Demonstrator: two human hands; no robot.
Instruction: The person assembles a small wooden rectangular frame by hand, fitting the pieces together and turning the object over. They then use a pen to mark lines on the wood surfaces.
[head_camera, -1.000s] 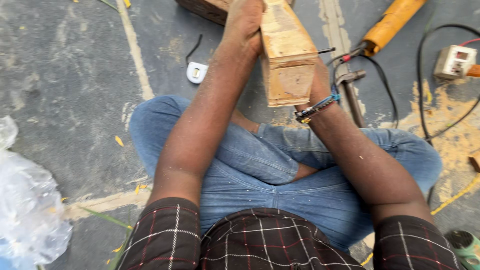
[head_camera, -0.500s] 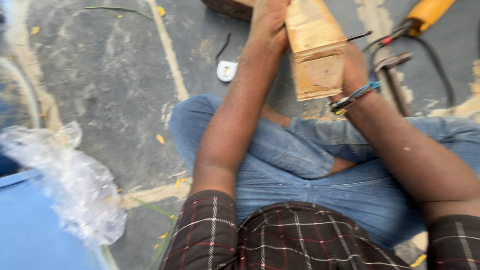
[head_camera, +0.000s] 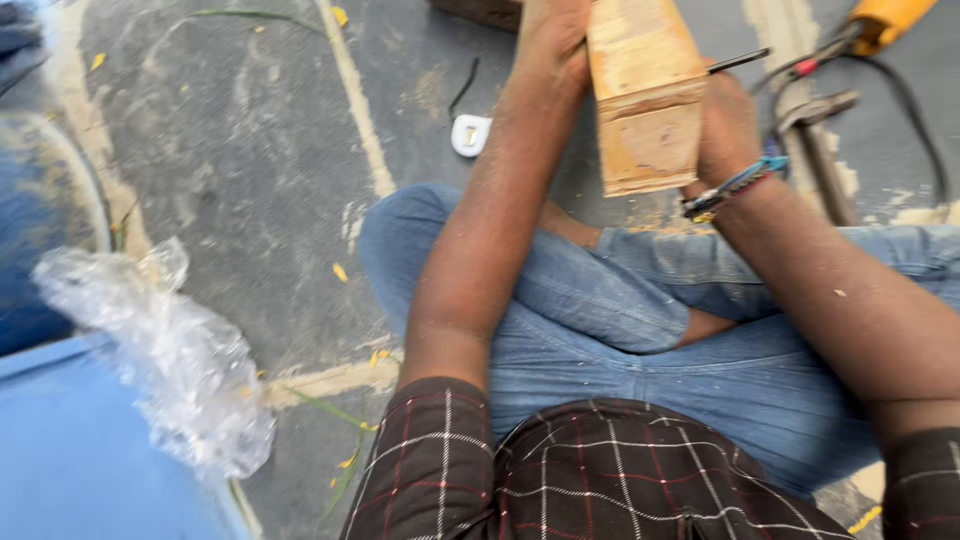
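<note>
Swinging further left since the earlier frames, the view now takes in more of the crumpled clear plastic sheet (head_camera: 165, 365) and a smooth blue surface (head_camera: 70, 450) at the lower left, while the hands and the wood have slid toward the upper right. Both lie on a rough grey concrete floor (head_camera: 240, 170) crossed by pale painted lines and dotted with yellow flecks.

Further right, a small white square-cased tape measure (head_camera: 470, 135) rests near the knee of the blue denim jeans (head_camera: 640, 350).

Next, the left hand (head_camera: 552, 35) is closed round the left face of the pale, rough-sawn rectangular wooden block (head_camera: 645, 95), which stands tilted above the crossed legs, its lower end showing raw grain. The right hand (head_camera: 728, 125), wearing a blue braided wristband (head_camera: 735, 185), presses on the block's right side and seems to pinch a thin dark pencil-like rod (head_camera: 738, 62); its fingers are hidden. By my reading this is steadying or marking work, calling for a firm hold.

At far right lie a rusty metal claw hammer (head_camera: 815, 150) and a yellow-bodied power tool (head_camera: 885, 18) with a black cable.
</note>
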